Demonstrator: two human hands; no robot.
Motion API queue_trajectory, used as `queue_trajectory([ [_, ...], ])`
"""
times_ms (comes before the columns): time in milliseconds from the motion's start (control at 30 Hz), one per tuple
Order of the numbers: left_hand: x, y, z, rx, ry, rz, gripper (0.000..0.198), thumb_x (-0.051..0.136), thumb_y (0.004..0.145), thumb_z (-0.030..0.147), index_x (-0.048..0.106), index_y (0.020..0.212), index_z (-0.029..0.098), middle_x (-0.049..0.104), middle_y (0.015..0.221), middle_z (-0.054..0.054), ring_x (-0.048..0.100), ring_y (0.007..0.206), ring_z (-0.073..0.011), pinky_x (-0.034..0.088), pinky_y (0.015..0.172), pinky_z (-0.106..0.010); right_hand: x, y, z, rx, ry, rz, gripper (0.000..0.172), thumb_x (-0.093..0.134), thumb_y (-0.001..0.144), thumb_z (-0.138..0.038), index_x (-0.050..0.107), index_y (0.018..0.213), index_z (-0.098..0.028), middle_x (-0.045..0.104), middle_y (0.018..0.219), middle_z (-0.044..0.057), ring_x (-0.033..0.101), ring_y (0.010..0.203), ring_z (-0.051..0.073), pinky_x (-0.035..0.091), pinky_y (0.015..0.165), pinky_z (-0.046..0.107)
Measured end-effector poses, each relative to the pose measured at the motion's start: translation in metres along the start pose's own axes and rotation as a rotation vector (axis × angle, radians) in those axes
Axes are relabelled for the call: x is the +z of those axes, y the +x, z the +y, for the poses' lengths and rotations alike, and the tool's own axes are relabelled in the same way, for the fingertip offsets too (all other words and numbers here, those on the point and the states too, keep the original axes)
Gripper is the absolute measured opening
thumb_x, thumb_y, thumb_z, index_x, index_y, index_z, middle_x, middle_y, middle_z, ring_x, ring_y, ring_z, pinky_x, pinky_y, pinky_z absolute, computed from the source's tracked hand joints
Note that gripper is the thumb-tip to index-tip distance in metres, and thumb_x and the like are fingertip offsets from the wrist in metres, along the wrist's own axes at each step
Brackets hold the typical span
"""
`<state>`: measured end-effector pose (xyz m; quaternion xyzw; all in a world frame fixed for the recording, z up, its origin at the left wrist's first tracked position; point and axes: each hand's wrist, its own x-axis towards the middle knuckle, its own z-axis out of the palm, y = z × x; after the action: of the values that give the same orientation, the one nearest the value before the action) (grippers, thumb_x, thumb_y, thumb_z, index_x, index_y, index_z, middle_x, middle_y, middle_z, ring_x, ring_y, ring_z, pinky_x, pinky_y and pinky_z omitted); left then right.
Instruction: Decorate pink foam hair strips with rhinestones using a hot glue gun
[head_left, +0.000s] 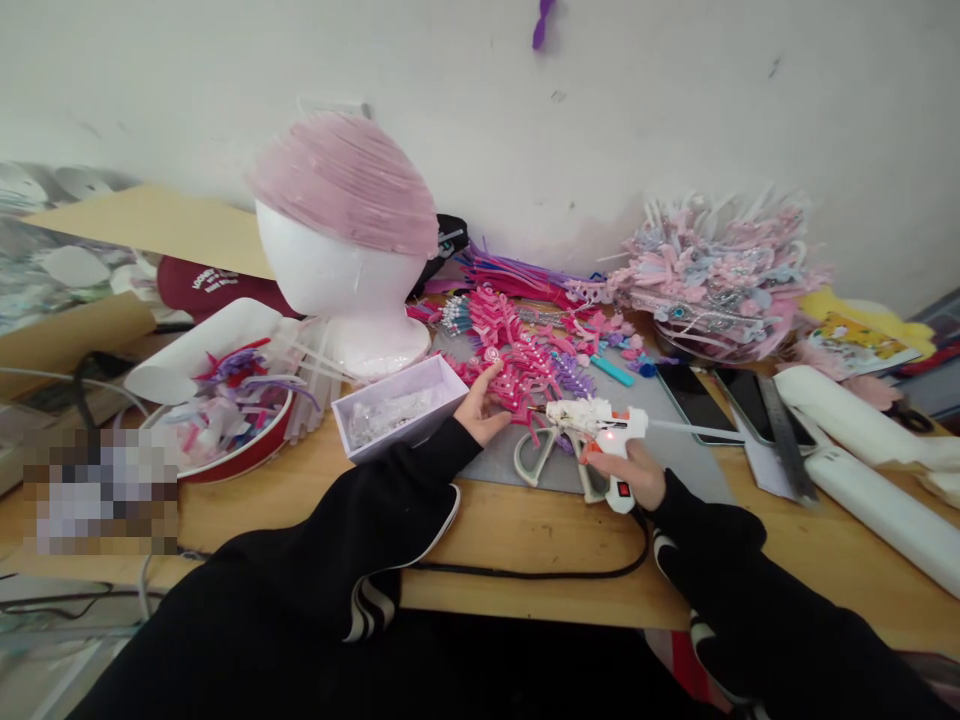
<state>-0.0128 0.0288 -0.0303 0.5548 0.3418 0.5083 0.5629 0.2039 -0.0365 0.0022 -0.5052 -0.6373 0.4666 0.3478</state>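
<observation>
My right hand is wrapped round the grip of a white hot glue gun, and a glue stick sticks out of its back. The gun's nozzle points left at a pink pipe-cleaner piece by my left hand. My left fingers are curled at this piece, at the edge of a pile of pink pipe-cleaner pieces; exactly how they grip it is hard to see. Under the gun lie scissors with pale loop handles. Left of my left hand stands a lilac box with clear packets inside.
A white foam head in a pink cap stands behind the box. At left is a red-rimmed bowl of scraps. Phones, a ruler and white rolls lie right. The gun's black cord crosses the table's front.
</observation>
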Motion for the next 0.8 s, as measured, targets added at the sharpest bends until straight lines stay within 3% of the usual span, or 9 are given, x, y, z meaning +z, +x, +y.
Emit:
queue_trajectory([
  [233,-0.0003,-0.0001,-0.0011,0.017,-0.007,-0.036,0.084,0.068,0.053,0.017,0.029,0.127,0.018,0.056,0.092,-0.006,0.055,0.073,-0.0126,0.044,0.058,-0.02,0.0012,-0.0012,-0.0047,0.014,-0.151,-0.016,0.025,0.05,0.067,-0.042,0.054,0.06,-0.017,0.056,0.062,0.003,0.05,0.063,0.018,0.041,0.064,0.032],
  [800,-0.0078,-0.001,-0.0072,-0.005,0.003,-0.086,0.08,0.066,0.059,0.019,0.027,0.128,0.018,0.056,0.086,-0.004,0.055,0.071,-0.0128,0.045,0.063,-0.023,0.0017,-0.0001,-0.0054,-0.078,-0.286,-0.021,0.024,0.047,0.071,-0.04,0.049,0.059,-0.019,0.051,0.059,0.002,0.048,0.063,0.017,0.04,0.065,0.033],
])
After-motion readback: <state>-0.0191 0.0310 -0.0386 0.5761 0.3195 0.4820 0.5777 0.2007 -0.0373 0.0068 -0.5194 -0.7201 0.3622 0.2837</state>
